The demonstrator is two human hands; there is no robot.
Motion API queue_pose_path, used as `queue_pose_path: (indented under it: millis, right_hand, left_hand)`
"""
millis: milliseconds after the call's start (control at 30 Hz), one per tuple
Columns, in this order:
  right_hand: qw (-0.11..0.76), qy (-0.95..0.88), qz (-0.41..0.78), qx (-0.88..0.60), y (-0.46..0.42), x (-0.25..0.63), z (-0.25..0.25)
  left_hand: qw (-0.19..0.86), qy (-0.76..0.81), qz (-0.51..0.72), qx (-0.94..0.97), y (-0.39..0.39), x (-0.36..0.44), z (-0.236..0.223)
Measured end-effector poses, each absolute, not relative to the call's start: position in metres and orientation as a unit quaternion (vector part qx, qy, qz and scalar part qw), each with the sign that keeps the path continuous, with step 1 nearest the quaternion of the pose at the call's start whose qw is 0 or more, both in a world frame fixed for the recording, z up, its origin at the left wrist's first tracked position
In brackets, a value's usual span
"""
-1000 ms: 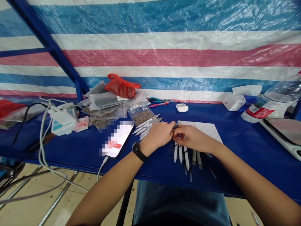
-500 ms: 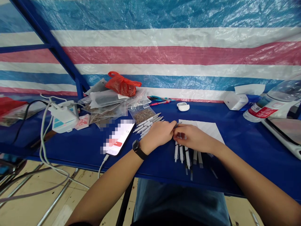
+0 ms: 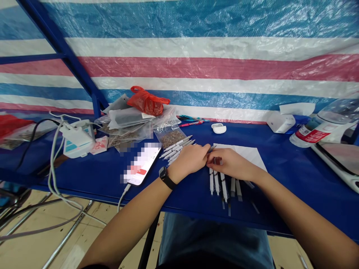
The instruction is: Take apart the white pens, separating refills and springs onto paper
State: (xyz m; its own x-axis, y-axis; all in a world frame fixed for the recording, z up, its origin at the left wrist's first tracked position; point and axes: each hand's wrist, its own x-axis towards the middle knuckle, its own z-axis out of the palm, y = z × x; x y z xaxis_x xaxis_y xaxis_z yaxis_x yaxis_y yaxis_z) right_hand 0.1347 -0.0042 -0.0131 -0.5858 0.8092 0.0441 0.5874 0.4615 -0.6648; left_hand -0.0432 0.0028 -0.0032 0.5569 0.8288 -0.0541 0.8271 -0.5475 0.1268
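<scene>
My left hand (image 3: 187, 161) and my right hand (image 3: 230, 163) meet palm down over the blue table, fingertips together. A slim pen (image 3: 212, 148) pokes out from between them, and most of it is hidden by my fingers. Left of my left hand lies a fanned bunch of white pens (image 3: 176, 149). Below my right hand, a row of white pens with dark tips (image 3: 223, 187) lies side by side, partly under my fingers. A sheet of white paper (image 3: 248, 155) lies under and beyond my right hand.
A phone with a blurred screen (image 3: 141, 163) lies on its cable near a white charger (image 3: 77, 141). Behind are clear bags of dried material (image 3: 169, 139), a red plastic bag (image 3: 148, 102), a white earbud case (image 3: 218, 128), a tissue box (image 3: 280, 123) and a plastic bottle (image 3: 316, 135).
My hands stay together in nearly the same pose. The whole scene shifts slightly in view as my head moves.
</scene>
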Motion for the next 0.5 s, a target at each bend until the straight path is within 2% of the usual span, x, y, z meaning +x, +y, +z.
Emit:
queue_pose_path:
  millis: [300, 500]
  right_hand:
    - [0.242, -0.784, 0.383, -0.425, 0.0014, 0.1413, -0.0131]
    - [0.266, -0.775, 0.369, -0.439, 0.0032, 0.1417, -0.0077]
  left_hand:
    - [0.068, 0.471, 0.003, 0.879, 0.001, -0.0435, 0.0003]
    - [0.071, 0.476, 0.002, 0.877, 0.0016, -0.0427, 0.0004]
